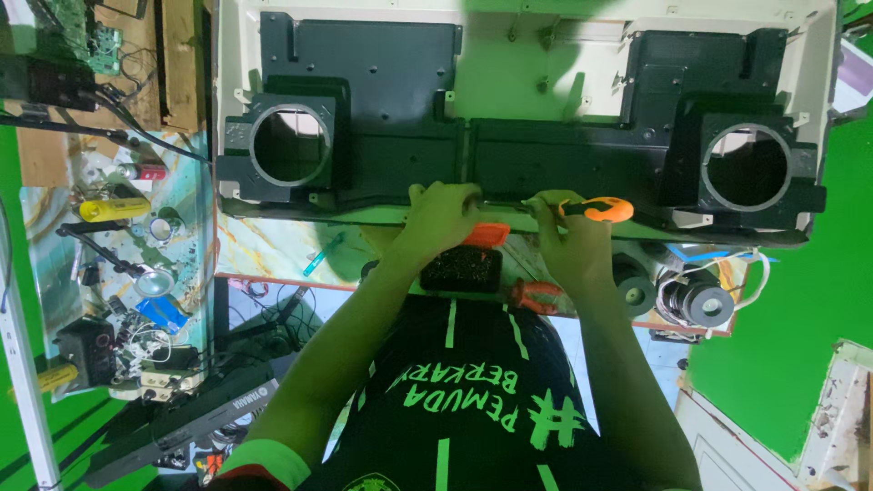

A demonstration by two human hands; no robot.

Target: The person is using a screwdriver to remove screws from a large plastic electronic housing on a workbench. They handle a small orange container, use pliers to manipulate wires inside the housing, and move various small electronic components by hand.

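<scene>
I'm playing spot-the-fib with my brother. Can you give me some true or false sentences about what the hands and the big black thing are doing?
1. The right hand holds an orange-handled screwdriver. True.
2. The black panel has two round holes. True.
3. The left hand is lifting the yellow tube. False: it rests on the panel's near edge, and the tube lies far off to the side.
4. Both hands are at the panel's far edge. False: they are at its near edge, around the middle.
</scene>
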